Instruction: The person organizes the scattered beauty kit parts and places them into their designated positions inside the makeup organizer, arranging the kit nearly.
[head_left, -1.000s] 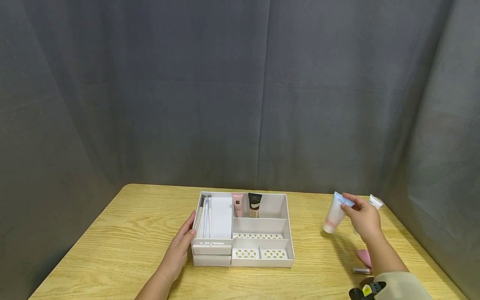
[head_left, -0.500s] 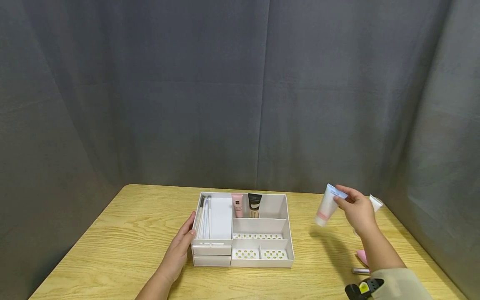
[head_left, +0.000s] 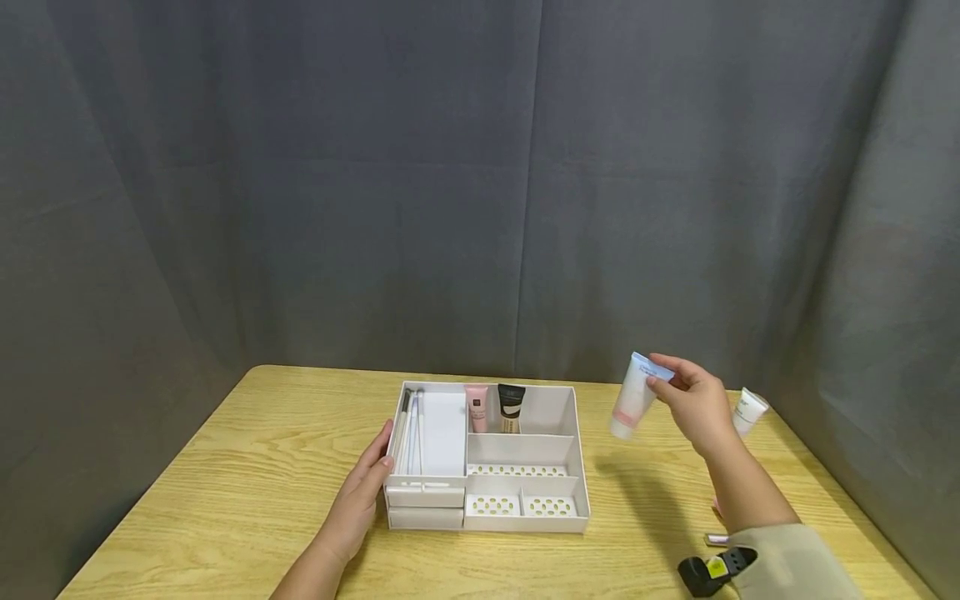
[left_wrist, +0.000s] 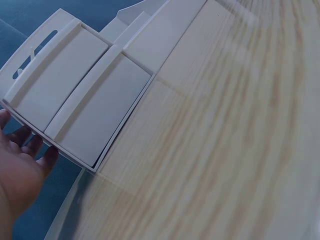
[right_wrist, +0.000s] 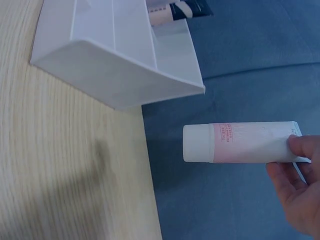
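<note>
Off to the right in the head view, my right hand [head_left: 701,408] pinches a squeeze tube [head_left: 632,402] by its flat blue end, above the table. The tube tilts, its white cap lowest; the right wrist view shows the same tube [right_wrist: 250,142] with a pink band near the cap. My left hand [head_left: 356,498] rests against the left side of a white divided organizer [head_left: 525,525], and its fingertips touch that wall in the left wrist view. Inside the organizer stand a pink tube [head_left: 477,408] and a black-topped beige tube [head_left: 511,408]; thin brushes [head_left: 411,433] lie in the left tray.
Behind my right hand a white tube [head_left: 749,410] stands on the wooden table [head_left: 247,483]. A small silvery stick [head_left: 716,540] and a partly hidden pink item lie near my right forearm. Grey curtains [head_left: 375,208] surround the table's back and sides.
My right hand has carried the blue-ended tube up and to the left, toward the organizer. More of the white tube now shows behind it. My left hand stays at the organizer's side.
</note>
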